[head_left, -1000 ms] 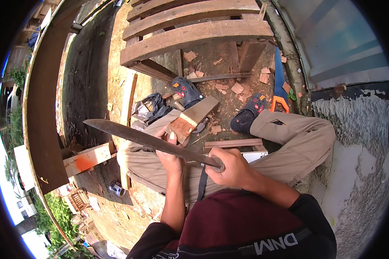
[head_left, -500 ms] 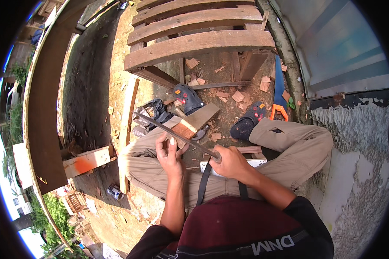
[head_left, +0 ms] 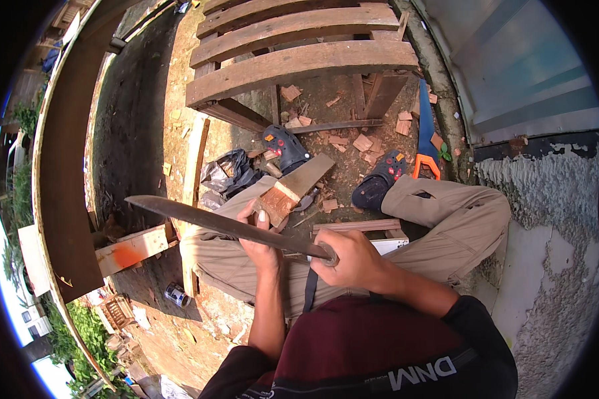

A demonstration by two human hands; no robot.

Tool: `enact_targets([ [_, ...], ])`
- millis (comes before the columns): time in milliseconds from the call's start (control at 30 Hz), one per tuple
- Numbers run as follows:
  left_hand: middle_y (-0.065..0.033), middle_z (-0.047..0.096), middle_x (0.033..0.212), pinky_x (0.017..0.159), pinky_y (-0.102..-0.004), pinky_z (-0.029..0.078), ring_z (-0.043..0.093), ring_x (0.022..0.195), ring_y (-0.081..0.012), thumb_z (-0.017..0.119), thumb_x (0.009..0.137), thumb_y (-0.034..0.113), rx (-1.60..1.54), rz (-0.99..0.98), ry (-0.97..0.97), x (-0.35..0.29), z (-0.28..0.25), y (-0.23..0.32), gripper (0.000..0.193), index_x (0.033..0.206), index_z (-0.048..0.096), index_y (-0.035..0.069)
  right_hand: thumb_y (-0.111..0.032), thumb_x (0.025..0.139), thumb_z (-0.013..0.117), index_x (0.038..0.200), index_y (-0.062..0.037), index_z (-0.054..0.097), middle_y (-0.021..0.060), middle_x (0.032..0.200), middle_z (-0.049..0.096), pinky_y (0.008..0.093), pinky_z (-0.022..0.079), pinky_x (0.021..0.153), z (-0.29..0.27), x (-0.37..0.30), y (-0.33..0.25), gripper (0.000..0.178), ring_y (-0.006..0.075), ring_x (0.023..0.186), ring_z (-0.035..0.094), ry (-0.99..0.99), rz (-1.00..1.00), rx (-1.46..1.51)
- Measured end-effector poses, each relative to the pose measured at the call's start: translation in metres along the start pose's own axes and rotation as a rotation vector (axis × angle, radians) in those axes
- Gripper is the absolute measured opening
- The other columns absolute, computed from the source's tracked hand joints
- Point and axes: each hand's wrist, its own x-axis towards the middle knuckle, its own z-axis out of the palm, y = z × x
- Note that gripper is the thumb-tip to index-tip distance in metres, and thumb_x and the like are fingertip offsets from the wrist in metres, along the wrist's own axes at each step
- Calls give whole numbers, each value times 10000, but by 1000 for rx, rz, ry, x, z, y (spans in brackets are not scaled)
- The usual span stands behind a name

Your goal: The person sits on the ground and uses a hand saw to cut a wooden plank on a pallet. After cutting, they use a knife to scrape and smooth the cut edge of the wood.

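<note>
My right hand (head_left: 354,258) is closed round the handle of a long dark machete (head_left: 193,216). Its blade slants up to the left across my lap, passing over my left hand (head_left: 261,249). The fingers of that hand are wrapped round the near end of a wooden piece (head_left: 307,177), partly behind the blade. A rough, reddish cut face shows at the wood's near end, while its long smooth side points away between my feet. Whether the blade touches the wood or only crosses in front of it, I cannot tell.
A slatted wooden bench (head_left: 299,63) stands ahead. Wood chips (head_left: 363,143) lie under it. A blue saw with an orange handle (head_left: 427,163) rests on the right near a metal wall. Left are a dark plastic bag (head_left: 229,173), a long plank (head_left: 196,159) and a can (head_left: 177,294).
The machete's tip has swung left and toward me, and the blade's broad side now shows. My right hand has shifted slightly nearer. My left hand keeps its hold on the wood.
</note>
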Motion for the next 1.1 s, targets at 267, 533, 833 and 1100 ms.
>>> enact_targets([
  [267, -87, 574, 1280, 851, -450, 645, 642, 1124, -237, 632, 1005, 155, -25, 15, 7, 5, -18, -10, 345, 1312, 497, 70, -210, 823, 733, 922, 25, 622, 246, 652, 650, 508, 537, 635, 4, 8, 26, 279, 447, 692, 685, -78, 156, -104],
  [533, -90, 571, 1304, 796, -429, 656, 625, 1138, -198, 638, 1005, 163, -28, -8, 0, 5, -4, -4, 308, 1282, 530, 83, -198, 798, 740, 956, 20, 636, 240, 680, 661, 482, 540, 639, 5, -4, 51, 289, 429, 679, 685, -138, 340, -116],
  [833, -137, 534, 1363, 865, -476, 643, 590, 1221, -274, 645, 1000, 146, 1, 29, -35, 3, -12, -12, 311, 1268, 512, 62, -224, 827, 723, 942, 26, 643, 249, 684, 656, 495, 534, 639, 10, -17, 48, 286, 451, 692, 677, -29, 246, -61],
  [1100, -113, 553, 1271, 846, -499, 650, 637, 1120, -258, 651, 999, 146, -87, 14, 17, 15, -16, -6, 309, 1260, 516, 52, -158, 777, 750, 940, 37, 641, 224, 723, 657, 460, 506, 588, -6, -9, 9, 276, 406, 635, 670, 43, -56, -13],
])
